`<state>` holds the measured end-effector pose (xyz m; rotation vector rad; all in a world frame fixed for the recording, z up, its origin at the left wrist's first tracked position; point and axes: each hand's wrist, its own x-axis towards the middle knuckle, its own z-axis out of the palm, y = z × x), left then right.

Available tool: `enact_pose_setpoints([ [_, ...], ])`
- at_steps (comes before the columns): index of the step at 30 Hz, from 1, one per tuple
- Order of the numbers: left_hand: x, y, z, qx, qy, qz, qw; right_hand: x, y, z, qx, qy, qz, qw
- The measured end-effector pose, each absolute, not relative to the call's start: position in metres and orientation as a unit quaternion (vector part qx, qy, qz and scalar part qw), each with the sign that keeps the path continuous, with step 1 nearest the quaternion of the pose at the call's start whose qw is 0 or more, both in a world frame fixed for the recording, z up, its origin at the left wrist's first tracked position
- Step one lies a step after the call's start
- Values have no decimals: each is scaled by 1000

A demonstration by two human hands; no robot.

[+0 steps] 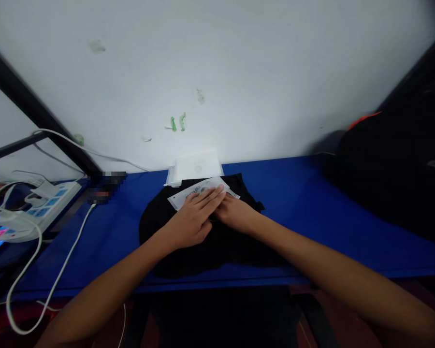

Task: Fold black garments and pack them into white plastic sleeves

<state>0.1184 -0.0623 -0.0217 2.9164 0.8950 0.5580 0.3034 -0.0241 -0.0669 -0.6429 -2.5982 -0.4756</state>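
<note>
A white translucent plastic packet [188, 192] with dark printed lettering lies slanted on a folded black cloth [203, 251]. My left hand [194, 220] rests on the packet with its fingers stretched out to the upper right. Close against it from the right, my right hand [235, 212] meets the packet's lower right side. Its fingertips are hidden behind my left hand, so what they grip, if anything, does not show. Just behind, more white packets [198, 166] lie by the wall.
Blue cloth [286, 193] covers the table. On the left are a white power strip [50, 210], loose white cables [67, 266] and a blurred-out dark object [108, 187]. A large black bulky item [395, 164] fills the right side. A white wall [261, 87] stands behind.
</note>
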Motion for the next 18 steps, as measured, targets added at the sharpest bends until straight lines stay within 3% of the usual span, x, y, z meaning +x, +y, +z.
enact_pose_setpoints([
  [5,115,-59,-20,939,285,193,20,305,-23,-66,-179,-941,-161,236],
  [13,114,-61,-21,943,297,144,-38,307,-20,-64,-234,-937,-92,244],
  [18,106,-57,-13,901,322,264,-119,318,-24,-47,-245,-912,-146,296],
])
